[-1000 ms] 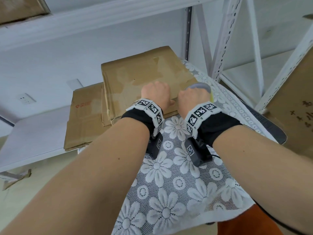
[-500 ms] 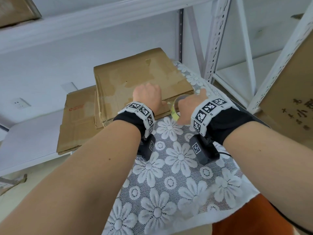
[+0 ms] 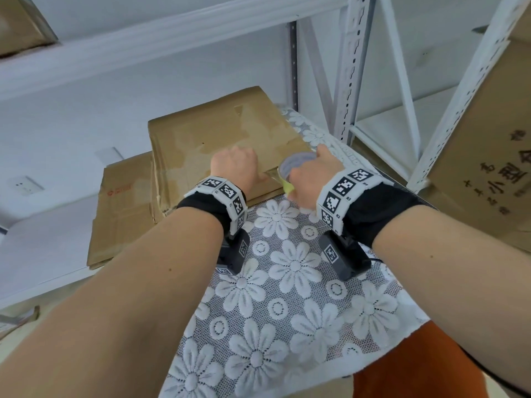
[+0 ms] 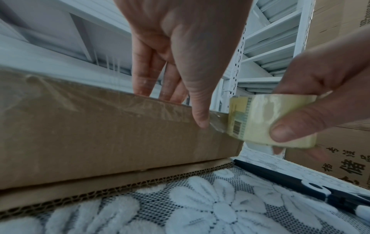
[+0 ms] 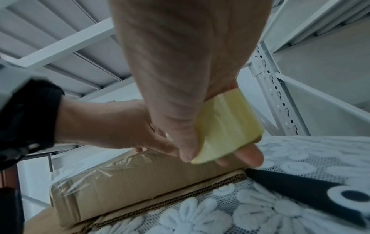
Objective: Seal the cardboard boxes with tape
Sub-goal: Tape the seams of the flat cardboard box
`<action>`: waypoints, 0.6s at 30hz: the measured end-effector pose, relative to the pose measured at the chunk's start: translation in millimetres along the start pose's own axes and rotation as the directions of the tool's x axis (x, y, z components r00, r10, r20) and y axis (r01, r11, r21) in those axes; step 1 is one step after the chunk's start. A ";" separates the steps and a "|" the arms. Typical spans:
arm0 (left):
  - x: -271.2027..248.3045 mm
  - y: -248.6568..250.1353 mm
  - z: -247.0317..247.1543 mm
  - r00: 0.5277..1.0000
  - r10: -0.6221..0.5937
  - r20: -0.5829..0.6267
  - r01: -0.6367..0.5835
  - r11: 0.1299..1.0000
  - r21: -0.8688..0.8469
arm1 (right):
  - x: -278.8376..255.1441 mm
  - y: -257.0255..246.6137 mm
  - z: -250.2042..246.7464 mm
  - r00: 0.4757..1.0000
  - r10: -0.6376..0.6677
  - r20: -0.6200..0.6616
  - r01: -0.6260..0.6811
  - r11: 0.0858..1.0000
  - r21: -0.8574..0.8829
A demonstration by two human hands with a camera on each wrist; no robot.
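A brown cardboard box (image 3: 212, 142) lies on a flat sheet of cardboard (image 3: 123, 208) on the lace-covered table. My left hand (image 3: 237, 168) rests on its near edge with straight fingers on top. Its thumb (image 4: 200, 118) presses a strip of clear tape against the box's front wall (image 4: 112, 139). Just to the right, my right hand (image 3: 309, 179) grips a yellowish roll of clear tape (image 4: 268, 120) between thumb and fingers, held at the box's front right corner. The strip runs from the roll (image 5: 226, 126) to under the left thumb. Wrinkled clear tape covers the box's top edge (image 5: 104, 167).
Black-handled scissors (image 4: 300, 185) lie on the lace cloth (image 3: 287, 282) right of the box. White metal shelving (image 3: 353, 67) stands behind and to the right. A large printed carton (image 3: 488, 156) sits close at the right. The table's near edge ends at the cloth's hem.
My right hand has carried the tape roll from the box's top down over its front edge and a little to the right. My left hand has stayed on the box edge.
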State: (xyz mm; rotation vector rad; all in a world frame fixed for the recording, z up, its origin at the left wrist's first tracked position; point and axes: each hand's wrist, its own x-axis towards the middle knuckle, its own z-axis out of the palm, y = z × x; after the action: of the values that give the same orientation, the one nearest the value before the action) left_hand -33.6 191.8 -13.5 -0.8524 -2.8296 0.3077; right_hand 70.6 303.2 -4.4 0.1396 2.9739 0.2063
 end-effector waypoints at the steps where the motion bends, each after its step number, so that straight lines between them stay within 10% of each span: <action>1: 0.1 -0.2 -0.4 1.000 0.002 0.006 -0.002 1.000 0.004 | 1.0 -0.9 -2.6 1.000 0.006 0.023 -0.005 0.999 -0.048; 18: 1.2 -8.3 1.3 0.996 0.029 0.079 -0.033 0.999 0.043 | 20.4 9.0 9.3 0.948 0.288 -0.138 -0.301 0.949 -0.092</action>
State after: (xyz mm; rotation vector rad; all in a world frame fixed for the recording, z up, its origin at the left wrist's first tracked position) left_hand -39.2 185.6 -12.6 -0.8951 -2.8719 0.4151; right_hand 52.9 315.4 -15.2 0.5804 3.0398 0.4324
